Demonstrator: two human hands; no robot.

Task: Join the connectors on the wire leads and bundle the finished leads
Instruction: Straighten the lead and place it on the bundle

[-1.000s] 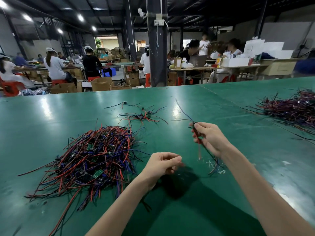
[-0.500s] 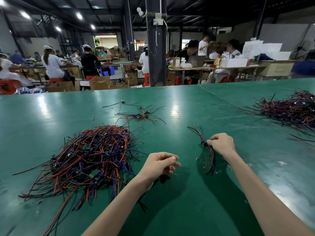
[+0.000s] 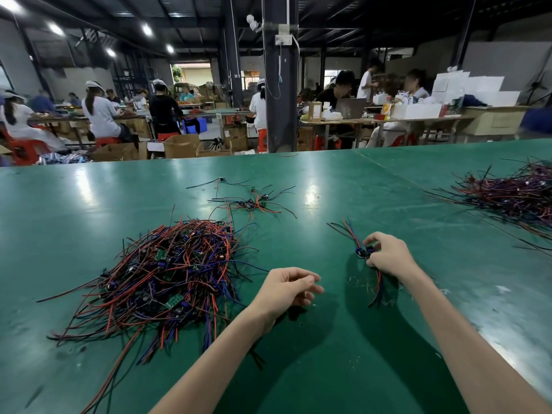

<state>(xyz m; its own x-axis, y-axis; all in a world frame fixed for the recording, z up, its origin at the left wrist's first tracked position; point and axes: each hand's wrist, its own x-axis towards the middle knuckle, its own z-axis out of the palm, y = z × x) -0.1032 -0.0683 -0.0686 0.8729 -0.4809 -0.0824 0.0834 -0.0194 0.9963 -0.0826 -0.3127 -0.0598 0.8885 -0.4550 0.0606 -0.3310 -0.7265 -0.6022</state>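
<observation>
The small bundle of leads (image 3: 363,253) lies on the green worktop (image 3: 328,369), its long axis running away from us, the far ends leaning a little left. Our right hand (image 3: 389,256), just right of it, has its grip pinching the connectors at mid-length. Our left hand (image 3: 286,289) (loosely curled, holding nothing) hangs between it and the big pile (image 3: 167,276).

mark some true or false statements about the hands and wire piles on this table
1. The right hand pinches a small bunch of leads on the green table. True.
2. The big pile of leads lies left of the left hand. True.
3. The left hand grips a lead from the big pile. False: it looks empty, fingers loosely curled.
4. The far right pile is all yellow wire. False: it is dark red, purple and black.
</observation>
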